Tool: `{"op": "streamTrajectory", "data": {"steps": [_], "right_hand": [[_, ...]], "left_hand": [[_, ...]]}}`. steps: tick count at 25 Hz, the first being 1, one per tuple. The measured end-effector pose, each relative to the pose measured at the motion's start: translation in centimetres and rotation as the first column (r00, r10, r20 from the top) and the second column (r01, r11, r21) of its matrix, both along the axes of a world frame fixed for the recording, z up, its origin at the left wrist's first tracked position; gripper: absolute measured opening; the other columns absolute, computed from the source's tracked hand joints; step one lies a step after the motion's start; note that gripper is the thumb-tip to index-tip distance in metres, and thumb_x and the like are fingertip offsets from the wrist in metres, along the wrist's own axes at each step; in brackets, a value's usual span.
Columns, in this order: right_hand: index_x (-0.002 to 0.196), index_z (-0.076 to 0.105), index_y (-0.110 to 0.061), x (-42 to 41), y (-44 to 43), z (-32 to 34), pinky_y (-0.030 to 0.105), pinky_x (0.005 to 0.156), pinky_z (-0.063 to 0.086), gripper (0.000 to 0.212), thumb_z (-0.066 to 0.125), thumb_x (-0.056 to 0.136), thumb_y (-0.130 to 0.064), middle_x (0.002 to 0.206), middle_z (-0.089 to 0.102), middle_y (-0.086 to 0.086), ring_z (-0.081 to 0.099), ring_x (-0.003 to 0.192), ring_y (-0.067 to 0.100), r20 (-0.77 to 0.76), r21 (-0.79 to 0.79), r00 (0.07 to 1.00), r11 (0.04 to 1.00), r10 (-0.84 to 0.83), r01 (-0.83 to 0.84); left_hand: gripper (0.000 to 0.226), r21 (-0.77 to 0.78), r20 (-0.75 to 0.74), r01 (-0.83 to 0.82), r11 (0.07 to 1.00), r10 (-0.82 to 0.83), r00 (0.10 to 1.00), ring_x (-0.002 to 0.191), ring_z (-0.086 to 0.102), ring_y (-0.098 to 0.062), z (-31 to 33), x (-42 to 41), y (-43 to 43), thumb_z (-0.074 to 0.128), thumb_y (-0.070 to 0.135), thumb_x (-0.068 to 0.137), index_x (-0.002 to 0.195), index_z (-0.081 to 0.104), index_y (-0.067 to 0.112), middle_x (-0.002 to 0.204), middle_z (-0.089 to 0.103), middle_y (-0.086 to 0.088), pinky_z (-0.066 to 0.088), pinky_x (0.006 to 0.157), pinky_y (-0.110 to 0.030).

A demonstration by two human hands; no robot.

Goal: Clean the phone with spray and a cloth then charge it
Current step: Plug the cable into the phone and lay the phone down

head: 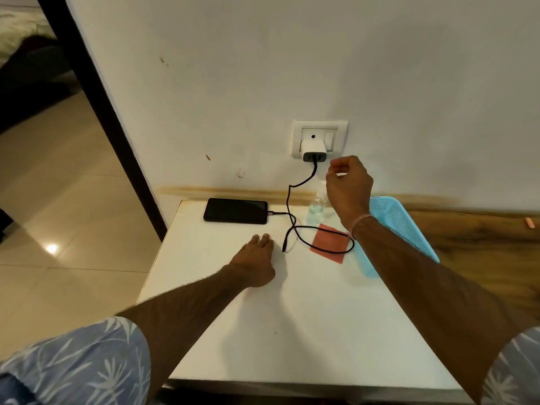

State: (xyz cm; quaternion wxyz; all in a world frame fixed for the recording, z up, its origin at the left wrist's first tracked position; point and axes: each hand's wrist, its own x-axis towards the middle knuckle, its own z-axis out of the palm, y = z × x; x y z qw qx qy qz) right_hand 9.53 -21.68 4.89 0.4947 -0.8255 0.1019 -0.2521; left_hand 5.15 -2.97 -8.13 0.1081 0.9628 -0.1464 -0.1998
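Observation:
A black phone (235, 210) lies screen-up at the far left of the white table (292, 331). A black cable (292, 226) is plugged into its right end and loops over the table up to a white charger (312, 150) seated in the wall socket (320, 127). A clear spray bottle (316, 210) stands near the wall, and a red cloth (330, 244) lies flat in front of it. My left hand (257, 261) rests palm-down on the table, holding nothing. My right hand (347, 185) is raised just right of the charger, fingers curled, empty.
A light blue perforated plastic basket (400, 226) sits tilted at the table's right side, behind my right forearm. Beyond it is a wooden surface (473, 229) with a small orange object (528, 223). A dark door frame (96, 92) and tiled floor (58, 200) lie left.

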Motion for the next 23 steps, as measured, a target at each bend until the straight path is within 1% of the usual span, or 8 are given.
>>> {"op": "streamTrajectory", "data": {"steps": [3,5,9,11,14,18,21,23], "right_hand": [[0.120,0.060,-0.014,2.6,-0.7,1.2,0.024,0.094,0.044,0.044,0.049,0.082,0.005,0.117,0.066,0.001,0.058,0.113,0.021,-0.124,0.096,0.992,0.995,0.005,0.007],[0.127,0.058,-0.010,4.2,-0.6,1.5,0.023,0.097,0.038,0.043,0.047,0.088,0.005,0.128,0.061,0.007,0.053,0.121,0.025,-0.205,0.087,0.975,0.994,0.083,-0.066],[0.119,0.063,-0.008,5.9,0.2,1.4,0.025,0.091,0.041,0.036,0.044,0.091,0.003,0.123,0.062,0.012,0.055,0.116,0.030,-0.216,0.068,0.963,0.987,0.159,-0.148],[0.120,0.062,-0.009,6.3,0.3,1.1,0.025,0.086,0.039,0.035,0.044,0.092,0.003,0.122,0.062,0.012,0.055,0.113,0.028,-0.214,0.093,0.962,0.984,0.171,-0.154],[0.123,0.061,-0.009,6.9,0.1,1.0,0.025,0.087,0.040,0.035,0.046,0.093,0.002,0.124,0.061,0.013,0.055,0.112,0.025,-0.205,0.135,0.960,0.977,0.191,-0.165],[0.121,0.063,-0.012,6.5,-0.3,0.6,0.025,0.087,0.043,0.034,0.045,0.094,0.000,0.118,0.062,0.007,0.054,0.107,0.020,-0.193,0.167,0.963,0.973,0.189,-0.158],[0.117,0.063,-0.010,5.5,-1.2,0.4,0.023,0.081,0.045,0.035,0.047,0.089,0.003,0.114,0.062,0.004,0.057,0.111,0.023,-0.208,0.156,0.960,0.976,0.185,-0.154],[0.122,0.062,-0.012,4.0,-1.9,-0.3,0.026,0.087,0.049,0.040,0.052,0.085,0.002,0.118,0.064,0.003,0.059,0.112,0.023,-0.216,0.173,0.964,0.978,0.155,-0.119]], "left_hand": [[0.076,0.018,-0.011,0.010,1.000,-0.009,1.000,0.156,-0.001,-0.032,0.2,0.4,-0.2,0.050,0.020,0.099,0.160,0.007,0.006,0.170,-0.002,-0.011,0.012,0.126,-0.043],[0.077,0.020,-0.034,0.002,1.000,-0.001,0.999,0.156,-0.002,-0.032,0.3,0.6,-0.2,0.051,0.019,0.099,0.160,0.007,0.006,0.170,-0.002,-0.010,0.013,0.126,-0.043],[0.078,0.030,-0.033,-0.006,1.000,0.007,0.999,0.156,-0.003,-0.032,0.1,0.6,-0.4,0.051,0.020,0.099,0.160,0.005,0.006,0.170,-0.004,-0.010,0.012,0.126,-0.042],[0.078,0.029,-0.031,-0.009,1.000,0.010,0.999,0.156,-0.004,-0.032,-0.1,0.6,-0.4,0.051,0.021,0.099,0.160,0.005,0.007,0.170,-0.004,-0.010,0.011,0.126,-0.042],[0.078,0.023,-0.026,-0.012,1.000,0.012,1.000,0.156,-0.004,-0.031,-0.3,0.6,-0.4,0.051,0.021,0.100,0.161,0.005,0.008,0.170,-0.005,-0.009,0.010,0.125,-0.042],[0.077,0.008,-0.019,-0.013,1.000,0.013,1.000,0.156,-0.005,-0.032,-0.4,0.4,-0.3,0.051,0.020,0.099,0.160,0.005,0.008,0.170,-0.005,-0.009,0.010,0.126,-0.043],[0.077,0.010,-0.012,-0.007,1.000,0.007,1.000,0.156,-0.005,-0.032,-0.4,0.4,-0.2,0.050,0.021,0.099,0.160,0.005,0.007,0.170,-0.004,-0.010,0.010,0.126,-0.043],[0.077,0.015,-0.008,-0.004,1.000,0.004,1.000,0.156,-0.004,-0.033,-0.4,0.4,-0.2,0.050,0.021,0.100,0.160,0.005,0.006,0.170,-0.004,-0.011,0.010,0.126,-0.042]]}}
